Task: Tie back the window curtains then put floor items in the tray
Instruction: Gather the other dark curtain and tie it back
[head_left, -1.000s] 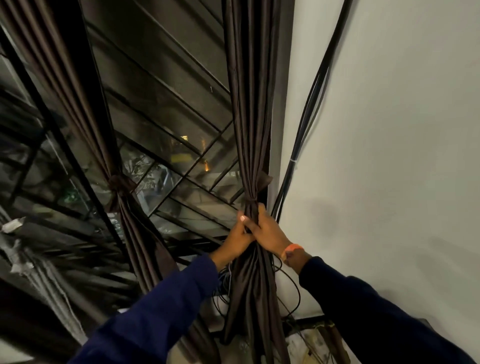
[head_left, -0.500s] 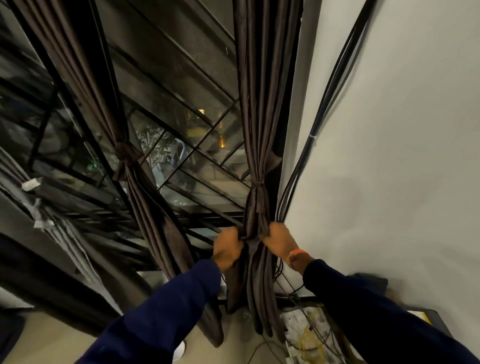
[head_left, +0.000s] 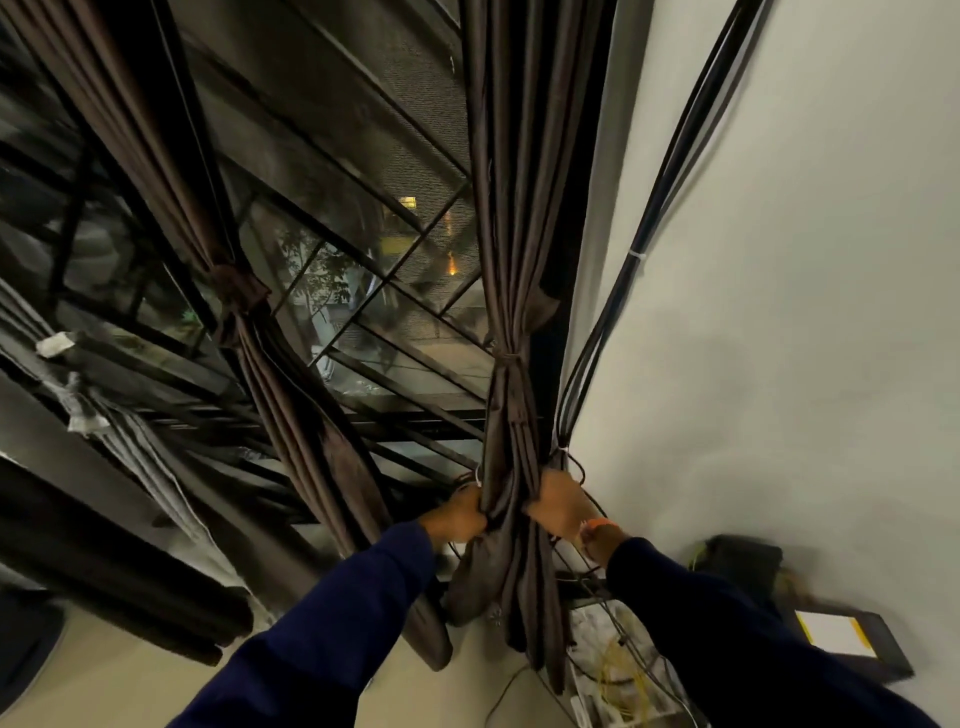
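The right curtain (head_left: 511, 291), beside the wall (head_left: 779, 312), is gripped below its tie (head_left: 509, 361) by both hands (left hand (head_left: 460, 514), right hand (head_left: 558, 504)), fingers curled; soft, slippery fabric is best bunched there.

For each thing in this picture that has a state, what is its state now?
Right dark brown fabric curtain: gathered, tied with a band.
Left dark brown fabric curtain: gathered, tied.
Left hand: grips the right curtain's lower folds.
Right hand: grips the same folds.
Black cables on the white wall: bundled with a white tie.
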